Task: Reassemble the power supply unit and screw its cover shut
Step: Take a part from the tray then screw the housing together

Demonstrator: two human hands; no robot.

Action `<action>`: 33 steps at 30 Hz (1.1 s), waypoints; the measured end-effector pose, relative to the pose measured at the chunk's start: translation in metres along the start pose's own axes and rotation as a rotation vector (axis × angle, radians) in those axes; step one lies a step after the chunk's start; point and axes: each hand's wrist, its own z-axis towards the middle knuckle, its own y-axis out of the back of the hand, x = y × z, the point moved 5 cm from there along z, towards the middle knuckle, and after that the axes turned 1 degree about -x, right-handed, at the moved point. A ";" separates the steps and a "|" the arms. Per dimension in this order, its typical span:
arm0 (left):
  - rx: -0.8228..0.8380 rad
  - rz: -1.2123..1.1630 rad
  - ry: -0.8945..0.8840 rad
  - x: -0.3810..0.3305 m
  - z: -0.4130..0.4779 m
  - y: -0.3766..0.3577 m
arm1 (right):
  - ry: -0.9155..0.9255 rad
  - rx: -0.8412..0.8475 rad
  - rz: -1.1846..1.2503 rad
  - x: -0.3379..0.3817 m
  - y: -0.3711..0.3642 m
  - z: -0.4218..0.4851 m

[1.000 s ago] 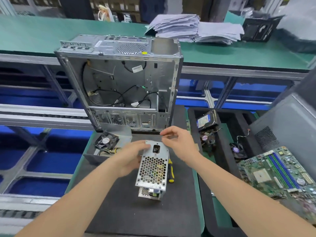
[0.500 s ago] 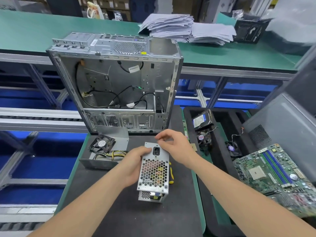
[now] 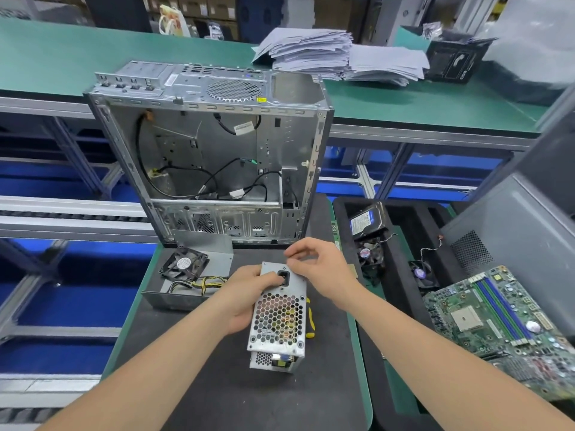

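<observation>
**Desk:** Where is the power supply unit [image 3: 278, 315]?

**Field:** Stood on end in the middle of the table [image 3: 217, 399]. The left hand [image 3: 245, 295] grips its left side, thumb on the socket face. The right hand [image 3: 320, 270] has a narrow grip, finger and thumb nearly closed at the unit's top edge. Whether it holds a screw, cannot tell.

**Desk:** Progress?

**Field:** Early, by appearances. The cover shell [image 3: 168, 301], with fan [image 3: 184, 263] and yellow cables [image 3: 205, 283], lies apart at the table's left edge. The screwdriver [image 3: 309, 318] lies untouched just beside the unit. Closing and screwing remain.
</observation>
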 end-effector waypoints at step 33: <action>-0.044 0.098 0.219 -0.024 0.016 0.002 | -0.045 0.090 0.034 -0.007 0.000 0.009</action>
